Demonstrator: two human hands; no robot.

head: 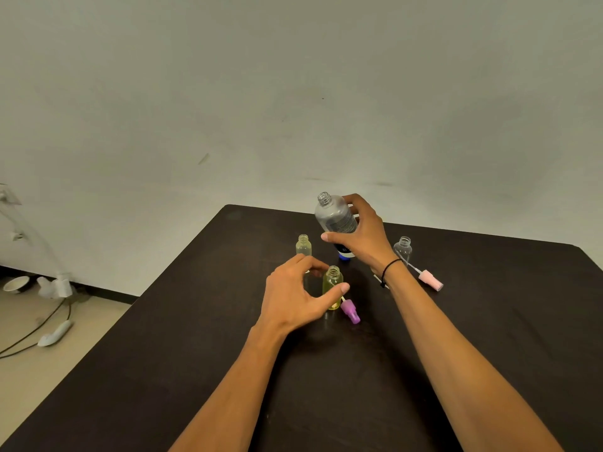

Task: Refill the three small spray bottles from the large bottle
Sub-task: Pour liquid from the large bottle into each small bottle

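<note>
Dark table (195, 370), pale wall (293, 76)

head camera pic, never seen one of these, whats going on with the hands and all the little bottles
There is one picture, from a camera worn on a person's head, looking down at their own bare hands over a dark table. The right hand grips the large bottle, uncapped and tilted. The left hand curls around a small yellow bottle, open at the top. Another yellowish bottle and a clear bottle stand open too. A purple spray cap and a pink spray cap lie on the table.
</note>
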